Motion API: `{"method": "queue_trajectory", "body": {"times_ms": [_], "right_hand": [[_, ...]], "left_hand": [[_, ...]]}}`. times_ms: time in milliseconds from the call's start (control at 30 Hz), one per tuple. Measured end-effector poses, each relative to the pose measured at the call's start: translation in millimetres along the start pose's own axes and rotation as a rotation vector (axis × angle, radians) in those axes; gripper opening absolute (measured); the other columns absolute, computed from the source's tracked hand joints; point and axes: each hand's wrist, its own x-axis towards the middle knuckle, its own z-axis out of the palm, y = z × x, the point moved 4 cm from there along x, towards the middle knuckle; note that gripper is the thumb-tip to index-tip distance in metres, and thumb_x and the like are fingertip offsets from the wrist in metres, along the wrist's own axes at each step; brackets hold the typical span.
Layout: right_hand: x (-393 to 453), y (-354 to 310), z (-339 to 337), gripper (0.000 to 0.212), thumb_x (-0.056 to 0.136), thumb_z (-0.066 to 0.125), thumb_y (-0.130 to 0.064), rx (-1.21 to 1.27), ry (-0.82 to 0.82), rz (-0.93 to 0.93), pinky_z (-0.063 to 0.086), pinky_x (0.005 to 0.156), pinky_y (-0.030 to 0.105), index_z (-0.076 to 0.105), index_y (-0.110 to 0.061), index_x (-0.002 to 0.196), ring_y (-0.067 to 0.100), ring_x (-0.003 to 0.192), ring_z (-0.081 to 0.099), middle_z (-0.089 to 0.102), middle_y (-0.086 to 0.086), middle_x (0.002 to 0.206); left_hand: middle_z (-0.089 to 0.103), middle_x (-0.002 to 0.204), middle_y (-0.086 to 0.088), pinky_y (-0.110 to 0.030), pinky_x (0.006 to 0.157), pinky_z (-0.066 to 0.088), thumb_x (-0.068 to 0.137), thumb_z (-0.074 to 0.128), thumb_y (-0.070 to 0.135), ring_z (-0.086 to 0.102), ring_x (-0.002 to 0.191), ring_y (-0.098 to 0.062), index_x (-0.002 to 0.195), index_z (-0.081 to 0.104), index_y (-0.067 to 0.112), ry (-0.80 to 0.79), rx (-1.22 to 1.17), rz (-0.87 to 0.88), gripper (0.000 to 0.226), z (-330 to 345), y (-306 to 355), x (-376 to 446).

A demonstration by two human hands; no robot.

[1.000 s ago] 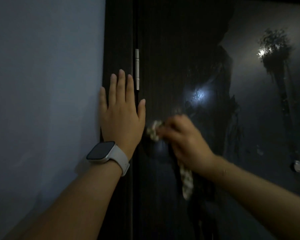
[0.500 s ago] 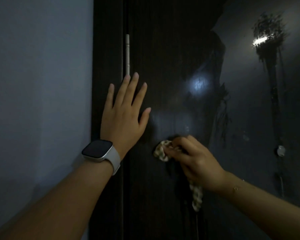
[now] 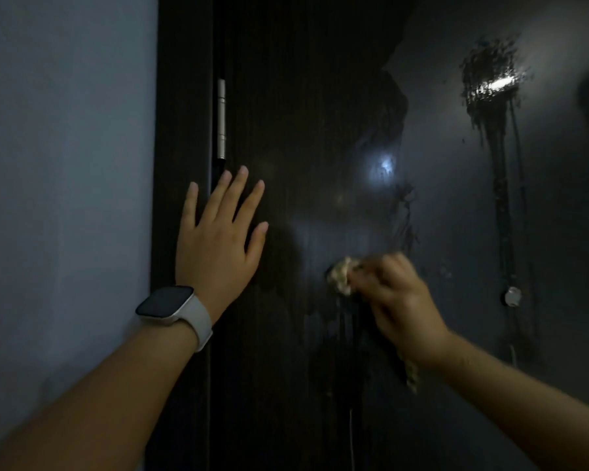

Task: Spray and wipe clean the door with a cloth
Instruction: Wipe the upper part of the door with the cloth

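- Head view (only cam), dim light, dark glossy door (image 3: 320, 96) fills centre & right; pale wall (image 3: 65, 164) at left.
- Left hand (image 3: 218, 246) flat on the door near the hinge edge, fingers straight & spread, holding nothing. Judged purpose: steadies the leaf so it doesn't swing under wiping pressure, also props the body.
- Silver hinge (image 3: 221, 119) just above the left fingertips, apart from them; the hand sits beside the door/frame gap, where a brace costs least wiping area.
- Watch (image 3: 170, 305) on left wrist, face dark.
- Right hand (image 3: 398, 300) blurred, fingers curled round a bunched cloth (image 3: 342, 275); a wad pokes out past the fingertips against the door, a tail hangs below the wrist. Bunching prob. gives a firm pad to press with (exact finger lie not readable thru blur).
- Cloth is at mid-door, right of the left hand, well apart from it.
- Hazy smear around the cloth, reads as wiped or damp zone.
- Spray patch (image 3: 490, 79) upper right, wet & glinting, with drips running straight down; looks not yet wiped, so I'd judge the job partway, right side pending.
- Small pale round fitting (image 3: 512, 296) on the door right of the right hand; can't tell what it is.
- No spray bottle in view.
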Motion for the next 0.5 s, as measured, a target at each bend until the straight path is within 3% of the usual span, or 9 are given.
{"method": "queue_trajectory", "body": {"times_ms": [100,233,333,500], "right_hand": [[-15,11,-8,0.032,0.09,0.048,-0.009,-0.038,-0.13,-0.08,0.044,0.075,0.031,0.07,-0.005,0.111,0.028,0.093,0.051,0.054,0.011,0.109],[48,83,-44,0.025,0.089,0.054,-0.009,-0.134,0.078,0.184,0.034,0.083,0.024,0.074,-0.006,0.104,0.035,0.093,0.054,0.06,0.016,0.099],[77,121,-54,0.022,0.088,0.061,0.002,-0.186,0.15,0.342,0.038,0.082,0.029,0.073,-0.003,0.105,0.039,0.097,0.055,0.058,0.018,0.101],[14,73,-37,0.026,0.088,0.052,-0.004,-0.099,0.163,0.225,0.035,0.078,0.025,0.072,-0.006,0.106,0.026,0.092,0.049,0.055,0.014,0.097]], "left_hand": [[0.011,0.162,-0.008,-0.054,0.117,-0.004,0.097,0.029,0.045,0.008,0.149,-0.024,0.152,0.023,0.023,-0.019,-0.045,-0.132,0.059,-2,21,-3],[-0.003,0.163,-0.006,-0.057,0.118,-0.002,0.097,0.021,0.05,-0.005,0.15,-0.024,0.155,0.01,0.025,-0.108,-0.067,-0.096,0.065,13,49,-9],[-0.002,0.163,-0.005,-0.057,0.119,0.003,0.095,0.018,0.052,-0.003,0.15,-0.022,0.155,0.009,0.024,-0.108,-0.087,-0.09,0.067,21,48,-13],[0.0,0.163,-0.005,-0.055,0.119,0.002,0.096,0.021,0.052,-0.001,0.15,-0.022,0.155,0.01,0.024,-0.085,-0.08,-0.09,0.067,23,49,-14]]}}
